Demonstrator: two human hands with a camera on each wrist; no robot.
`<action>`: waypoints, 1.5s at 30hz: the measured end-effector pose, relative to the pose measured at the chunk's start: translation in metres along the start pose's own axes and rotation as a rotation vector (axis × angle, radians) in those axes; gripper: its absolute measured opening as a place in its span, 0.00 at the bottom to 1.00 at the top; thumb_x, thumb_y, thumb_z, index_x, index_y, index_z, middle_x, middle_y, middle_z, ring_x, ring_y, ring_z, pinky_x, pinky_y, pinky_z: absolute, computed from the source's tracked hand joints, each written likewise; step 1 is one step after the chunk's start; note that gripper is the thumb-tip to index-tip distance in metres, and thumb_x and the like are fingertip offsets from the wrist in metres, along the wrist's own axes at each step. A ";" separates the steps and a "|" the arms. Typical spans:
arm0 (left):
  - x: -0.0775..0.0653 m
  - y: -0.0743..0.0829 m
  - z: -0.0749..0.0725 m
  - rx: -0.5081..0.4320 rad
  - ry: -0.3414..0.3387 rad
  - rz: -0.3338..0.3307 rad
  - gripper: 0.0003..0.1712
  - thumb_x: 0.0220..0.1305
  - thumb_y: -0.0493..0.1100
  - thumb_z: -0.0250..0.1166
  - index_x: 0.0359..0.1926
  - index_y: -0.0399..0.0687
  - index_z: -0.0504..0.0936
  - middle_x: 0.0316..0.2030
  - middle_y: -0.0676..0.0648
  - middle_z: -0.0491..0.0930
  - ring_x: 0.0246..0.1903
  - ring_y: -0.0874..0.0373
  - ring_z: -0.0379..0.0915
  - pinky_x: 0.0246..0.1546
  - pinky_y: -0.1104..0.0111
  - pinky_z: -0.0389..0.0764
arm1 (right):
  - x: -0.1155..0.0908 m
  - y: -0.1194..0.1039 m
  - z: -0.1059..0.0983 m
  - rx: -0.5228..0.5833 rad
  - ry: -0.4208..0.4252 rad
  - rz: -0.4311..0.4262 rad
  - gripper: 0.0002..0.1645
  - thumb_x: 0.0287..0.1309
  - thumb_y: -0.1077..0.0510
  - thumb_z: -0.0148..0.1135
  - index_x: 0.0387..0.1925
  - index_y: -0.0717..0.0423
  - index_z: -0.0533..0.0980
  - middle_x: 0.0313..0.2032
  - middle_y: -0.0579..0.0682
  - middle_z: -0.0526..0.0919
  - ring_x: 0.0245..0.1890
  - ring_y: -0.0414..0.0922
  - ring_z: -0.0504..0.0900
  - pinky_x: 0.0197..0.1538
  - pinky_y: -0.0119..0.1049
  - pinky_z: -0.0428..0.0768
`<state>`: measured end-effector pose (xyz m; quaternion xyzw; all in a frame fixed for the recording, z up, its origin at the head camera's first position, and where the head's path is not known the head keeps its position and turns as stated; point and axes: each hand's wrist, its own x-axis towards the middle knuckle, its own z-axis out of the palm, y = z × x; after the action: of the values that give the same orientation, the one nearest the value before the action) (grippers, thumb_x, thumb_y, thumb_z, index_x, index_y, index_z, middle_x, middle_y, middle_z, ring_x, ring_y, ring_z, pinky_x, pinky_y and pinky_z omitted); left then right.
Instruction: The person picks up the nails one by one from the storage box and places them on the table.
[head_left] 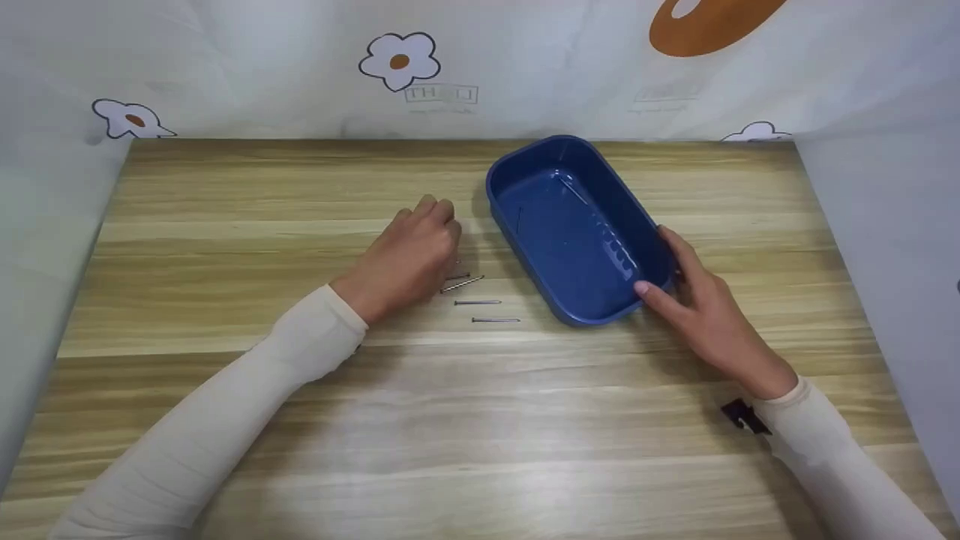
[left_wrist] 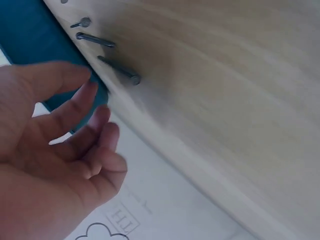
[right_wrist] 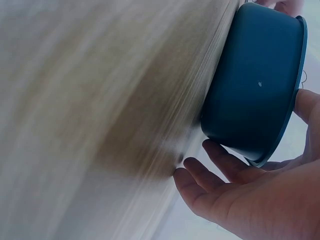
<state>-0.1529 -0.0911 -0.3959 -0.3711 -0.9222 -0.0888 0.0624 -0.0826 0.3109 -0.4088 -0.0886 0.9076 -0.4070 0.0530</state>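
A blue rectangular plastic box (head_left: 559, 307) sits slanted on the wooden table, with a nail (head_left: 520, 220) visible inside it. My right hand (head_left: 705, 315) grips its near right corner, thumb over the rim and fingers along the outer wall (right_wrist: 255, 75). To the left of the box, my left hand (head_left: 409, 259) is close over several loose nails (head_left: 478, 302). In the left wrist view its fingers (left_wrist: 75, 110) are loosely bent with nothing visible between them, just beside a nail (left_wrist: 119, 69). In the head view this hand partly covers some of the nails.
The wood-grain table (head_left: 450, 450) ends at a back wall covered with pale flower-patterned sheeting (head_left: 262, 67). More pale sheeting rises on both sides. A black strap piece (head_left: 745, 417) hangs at my right wrist.
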 end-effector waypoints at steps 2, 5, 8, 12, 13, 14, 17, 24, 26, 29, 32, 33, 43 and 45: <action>0.003 0.002 -0.003 0.003 0.045 0.000 0.06 0.71 0.29 0.62 0.39 0.28 0.84 0.40 0.36 0.79 0.42 0.38 0.74 0.34 0.51 0.78 | 0.000 0.000 0.000 -0.003 0.001 -0.002 0.48 0.80 0.47 0.66 0.89 0.46 0.53 0.82 0.64 0.64 0.80 0.59 0.66 0.78 0.60 0.65; 0.008 0.004 -0.006 0.004 0.079 0.004 0.07 0.72 0.30 0.60 0.41 0.28 0.84 0.42 0.36 0.81 0.43 0.38 0.75 0.34 0.51 0.79 | 0.000 -0.001 0.000 0.000 0.002 -0.002 0.48 0.80 0.47 0.66 0.89 0.46 0.53 0.82 0.64 0.65 0.80 0.60 0.66 0.78 0.62 0.65; 0.011 0.006 -0.007 -0.016 0.086 0.000 0.07 0.72 0.31 0.61 0.42 0.30 0.85 0.43 0.36 0.82 0.45 0.39 0.76 0.36 0.51 0.79 | 0.000 -0.002 0.000 0.008 -0.001 0.001 0.48 0.80 0.48 0.66 0.89 0.47 0.53 0.82 0.64 0.64 0.80 0.61 0.66 0.78 0.63 0.65; 0.015 0.008 -0.008 -0.099 0.116 -0.024 0.08 0.72 0.31 0.61 0.45 0.33 0.85 0.44 0.37 0.83 0.47 0.39 0.77 0.40 0.50 0.81 | 0.001 -0.004 0.000 0.017 -0.010 0.007 0.49 0.80 0.48 0.66 0.89 0.47 0.52 0.82 0.64 0.63 0.81 0.62 0.65 0.79 0.62 0.64; 0.016 0.008 -0.008 -0.119 0.131 -0.026 0.08 0.72 0.31 0.61 0.46 0.33 0.85 0.44 0.37 0.83 0.47 0.40 0.77 0.41 0.50 0.81 | 0.001 -0.004 -0.001 0.017 -0.011 0.008 0.49 0.80 0.47 0.66 0.89 0.47 0.52 0.83 0.64 0.62 0.81 0.62 0.64 0.79 0.62 0.64; 0.017 0.009 -0.008 -0.137 0.148 -0.027 0.08 0.73 0.31 0.61 0.46 0.34 0.86 0.45 0.38 0.83 0.48 0.40 0.77 0.42 0.50 0.81 | 0.001 -0.004 -0.001 0.016 -0.013 0.010 0.49 0.80 0.47 0.66 0.89 0.47 0.52 0.83 0.64 0.62 0.81 0.61 0.64 0.79 0.62 0.64; 0.021 0.013 -0.011 -0.168 0.196 -0.018 0.08 0.74 0.31 0.62 0.48 0.33 0.86 0.46 0.38 0.84 0.48 0.41 0.78 0.44 0.51 0.82 | 0.001 -0.004 -0.001 0.011 -0.011 0.006 0.50 0.80 0.46 0.66 0.89 0.48 0.52 0.83 0.64 0.62 0.82 0.61 0.63 0.79 0.63 0.63; 0.035 0.022 -0.016 -0.195 0.192 -0.026 0.08 0.77 0.37 0.67 0.48 0.35 0.87 0.47 0.40 0.85 0.49 0.44 0.77 0.48 0.54 0.82 | 0.001 -0.003 -0.001 0.008 -0.003 0.001 0.49 0.80 0.47 0.66 0.89 0.48 0.52 0.83 0.63 0.63 0.80 0.61 0.65 0.78 0.63 0.65; 0.039 0.024 -0.016 -0.192 0.175 -0.026 0.09 0.78 0.39 0.67 0.48 0.36 0.87 0.47 0.40 0.85 0.50 0.44 0.77 0.48 0.54 0.81 | 0.001 -0.003 -0.001 0.011 0.000 -0.003 0.49 0.79 0.48 0.67 0.89 0.49 0.53 0.82 0.63 0.64 0.80 0.62 0.66 0.78 0.63 0.66; 0.044 0.025 -0.015 -0.196 0.162 -0.022 0.10 0.79 0.40 0.67 0.48 0.36 0.87 0.47 0.40 0.84 0.51 0.43 0.77 0.50 0.52 0.81 | 0.001 -0.003 -0.001 0.011 0.002 -0.003 0.50 0.79 0.49 0.67 0.89 0.49 0.53 0.82 0.63 0.64 0.79 0.62 0.67 0.77 0.63 0.66; 0.050 0.026 -0.015 -0.210 0.156 -0.022 0.11 0.79 0.41 0.66 0.49 0.36 0.87 0.47 0.40 0.84 0.52 0.43 0.77 0.51 0.51 0.81 | 0.002 -0.003 -0.001 0.014 0.000 -0.002 0.50 0.79 0.49 0.67 0.89 0.50 0.53 0.83 0.63 0.63 0.80 0.62 0.66 0.78 0.63 0.65; 0.051 0.026 -0.014 -0.211 0.154 -0.022 0.11 0.79 0.41 0.66 0.49 0.36 0.87 0.47 0.40 0.84 0.51 0.43 0.77 0.51 0.51 0.81 | 0.002 -0.002 -0.001 0.014 0.000 -0.003 0.50 0.79 0.48 0.67 0.89 0.50 0.52 0.83 0.63 0.63 0.80 0.62 0.66 0.78 0.63 0.65; 0.070 0.033 -0.007 -0.148 0.079 -0.046 0.11 0.79 0.41 0.67 0.49 0.37 0.88 0.47 0.40 0.85 0.51 0.42 0.77 0.48 0.51 0.82 | 0.001 0.000 0.000 0.025 -0.006 -0.004 0.50 0.79 0.47 0.66 0.89 0.51 0.52 0.82 0.64 0.63 0.80 0.62 0.66 0.79 0.62 0.64; 0.073 0.033 -0.006 -0.133 0.062 -0.048 0.11 0.79 0.42 0.67 0.49 0.37 0.88 0.47 0.39 0.85 0.51 0.41 0.77 0.48 0.50 0.82 | 0.001 0.000 0.000 0.027 -0.006 -0.002 0.50 0.79 0.48 0.67 0.89 0.51 0.52 0.82 0.64 0.63 0.80 0.62 0.67 0.79 0.62 0.64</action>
<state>-0.1819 -0.0196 -0.3733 -0.3491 -0.9206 -0.1627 0.0642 -0.0837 0.3105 -0.4092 -0.0901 0.9018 -0.4189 0.0563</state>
